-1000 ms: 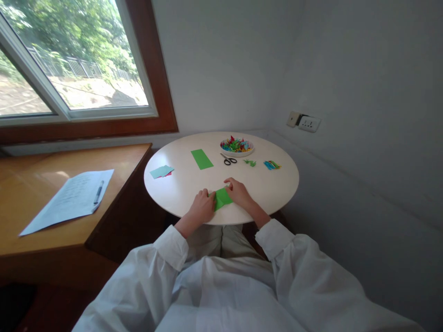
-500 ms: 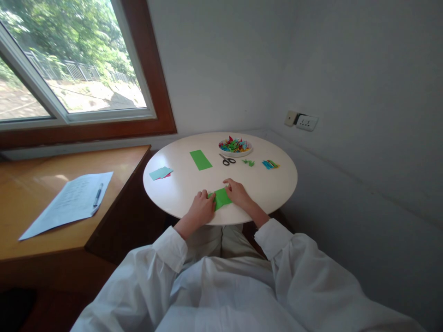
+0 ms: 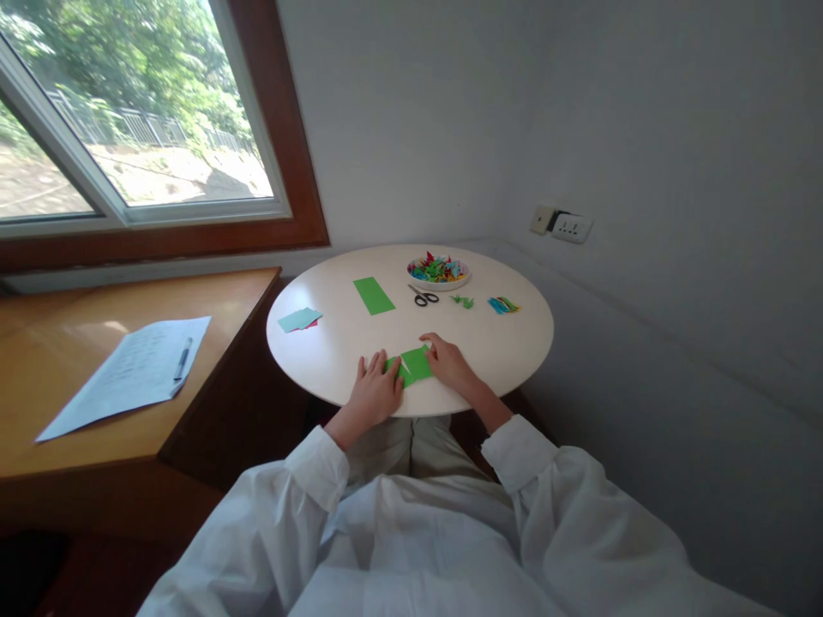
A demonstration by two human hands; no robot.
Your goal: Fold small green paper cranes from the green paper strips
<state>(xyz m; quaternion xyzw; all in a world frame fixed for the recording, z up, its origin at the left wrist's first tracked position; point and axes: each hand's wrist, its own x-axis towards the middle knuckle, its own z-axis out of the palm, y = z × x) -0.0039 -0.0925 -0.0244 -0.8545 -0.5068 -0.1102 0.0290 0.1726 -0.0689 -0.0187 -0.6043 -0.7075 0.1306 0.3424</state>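
A piece of green paper [image 3: 417, 365] lies near the front edge of the round white table [image 3: 334, 364], between my two hands. My left hand [image 3: 376, 390] presses its thumb and fingers on the paper's left part. At the right end, my right hand [image 3: 451, 363] pinches the paper, its index finger bent above. A narrow pale wedge runs down the paper beside my left fingertips, looking like a split with the tabletop showing through. The paper's ends are hidden under my fingers.
Farther back lie a green paper rectangle [image 3: 374, 296], black-handled scissors [image 3: 424, 296] and small green folded pieces [image 3: 463, 302]. A white bowl [image 3: 439, 285] holds colourful folded papers. Light-blue sheets [image 3: 300, 320] lie left, coloured strips [image 3: 503, 305] right. A wooden desk [image 3: 212, 300] stands at left.
The pale wedge has appeared in the green paper near my left fingers. My right hand has moved slightly right with its end of the paper.
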